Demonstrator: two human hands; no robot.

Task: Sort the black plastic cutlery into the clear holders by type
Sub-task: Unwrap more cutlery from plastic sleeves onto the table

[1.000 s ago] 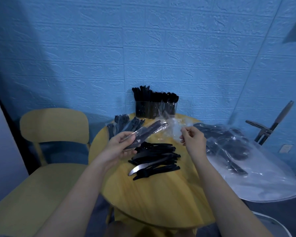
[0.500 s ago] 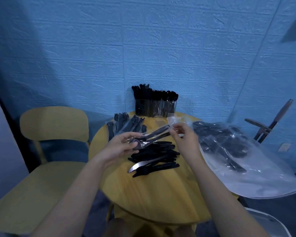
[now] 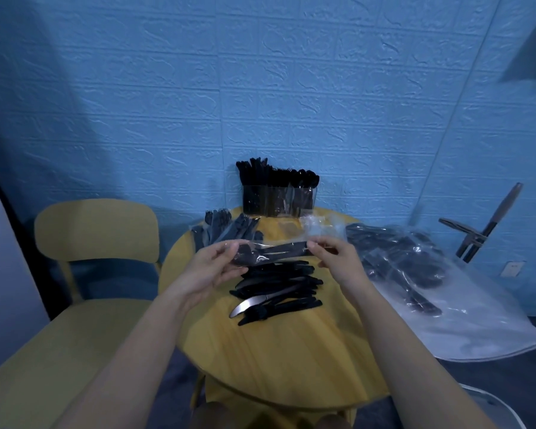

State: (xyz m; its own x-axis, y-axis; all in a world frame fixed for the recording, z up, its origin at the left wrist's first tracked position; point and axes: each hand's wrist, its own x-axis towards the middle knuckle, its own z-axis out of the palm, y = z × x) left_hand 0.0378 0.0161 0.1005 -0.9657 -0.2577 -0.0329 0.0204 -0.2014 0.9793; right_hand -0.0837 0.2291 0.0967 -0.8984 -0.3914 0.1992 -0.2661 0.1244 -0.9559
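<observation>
**Both hands on a wrapped packet, ready to open it**

Head view: grip is two-handed. Left hand (image 3: 217, 267) curls round the broad end of a clear packet (image 3: 273, 253) of black cutlery; right hand (image 3: 334, 258) pinches the far end, likely to tear the wrap. Holding it above the worktop (image 3: 279, 360) keeps it clear of the loose knives (image 3: 279, 289) piled below. Holders (image 3: 277, 201) stand at the back edge, already part filled. More packets (image 3: 226, 227) wait back left.
</observation>
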